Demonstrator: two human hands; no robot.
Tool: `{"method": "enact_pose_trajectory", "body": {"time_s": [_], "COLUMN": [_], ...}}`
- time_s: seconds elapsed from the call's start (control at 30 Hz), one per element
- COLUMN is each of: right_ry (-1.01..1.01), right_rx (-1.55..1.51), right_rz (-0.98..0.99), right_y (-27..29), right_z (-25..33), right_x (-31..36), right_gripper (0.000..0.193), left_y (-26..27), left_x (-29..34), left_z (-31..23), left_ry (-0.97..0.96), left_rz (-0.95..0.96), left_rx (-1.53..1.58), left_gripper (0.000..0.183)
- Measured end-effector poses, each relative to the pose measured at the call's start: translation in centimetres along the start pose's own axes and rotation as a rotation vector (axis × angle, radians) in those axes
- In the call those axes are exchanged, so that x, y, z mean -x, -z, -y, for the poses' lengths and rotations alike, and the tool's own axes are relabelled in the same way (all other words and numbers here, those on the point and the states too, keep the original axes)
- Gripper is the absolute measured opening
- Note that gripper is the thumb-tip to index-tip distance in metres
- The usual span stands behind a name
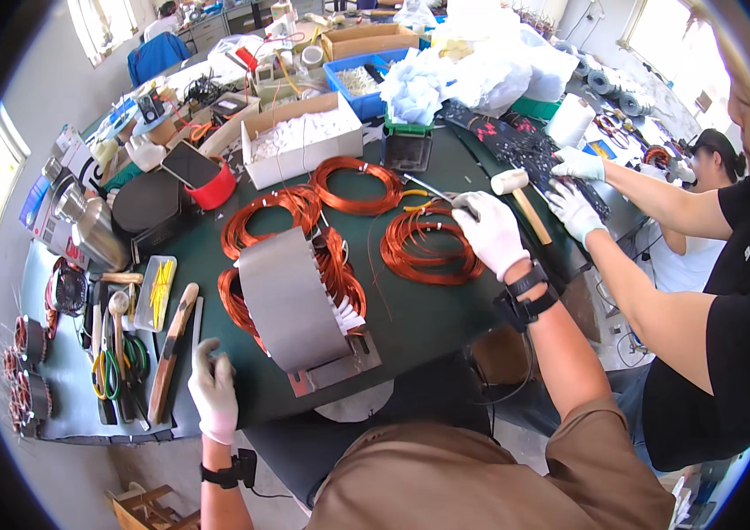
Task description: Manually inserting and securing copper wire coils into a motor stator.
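Note:
My left hand (214,393), in a white glove, is at the table's front edge beside a wooden-handled tool (173,353); its fingers are loosely bent and apart, and nothing shows in them. My gloved right hand (491,234) is closed on a slim metal tool (428,186) that points to the left, over a coil of copper wire (428,256). Between my hands stands a grey cylindrical stator core (291,296), with copper windings (337,274) coming out of its end and white insulating strips (350,316) at its lower right.
More copper coils (357,185) lie behind the core. A white box (304,141), a blue bin (361,78) and a red tape roll (213,187) stand farther back. At right, a co-worker's gloved hands (575,208) touch dark material near a mallet (521,199). Scissors (110,371) lie left.

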State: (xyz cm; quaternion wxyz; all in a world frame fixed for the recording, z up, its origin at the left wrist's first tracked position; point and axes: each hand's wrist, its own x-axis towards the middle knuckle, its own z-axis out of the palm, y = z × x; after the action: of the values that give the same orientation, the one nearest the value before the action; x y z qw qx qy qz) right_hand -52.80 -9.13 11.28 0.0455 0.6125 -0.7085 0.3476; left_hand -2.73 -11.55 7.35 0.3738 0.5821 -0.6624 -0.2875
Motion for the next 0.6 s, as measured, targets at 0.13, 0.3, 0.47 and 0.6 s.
{"method": "enact_pose_trajectory", "body": {"time_s": [0.13,0.3,0.47,0.6], "right_ry": [0.003,-0.194,-0.321,-0.428], "right_rx": [0.299,0.501,0.252,0.261], "right_rz": [0.04,0.352,0.221,0.223], "right_y": [1.1,1.3,3.4,5.5], "right_z": [-2.9,-4.8,-3.5,-4.8], "right_x": [-0.9,0.5,0.4,1.1], "right_gripper": [0.023,0.031,0.03,0.028], "left_y": [-1.0,-1.2,-0.9,-1.0], "left_x": [1.0,0.7,0.8,0.7], "left_z": [-1.0,-1.1,-0.8,-0.6], "left_ry": [-0.162,-0.15,-0.151,-0.187], "left_rz": [-0.066,-0.061,-0.072,-0.093], "left_rx": [-0.212,-0.204,-0.211,-0.188], "left_gripper": [0.026,0.027,0.027,0.027]}}
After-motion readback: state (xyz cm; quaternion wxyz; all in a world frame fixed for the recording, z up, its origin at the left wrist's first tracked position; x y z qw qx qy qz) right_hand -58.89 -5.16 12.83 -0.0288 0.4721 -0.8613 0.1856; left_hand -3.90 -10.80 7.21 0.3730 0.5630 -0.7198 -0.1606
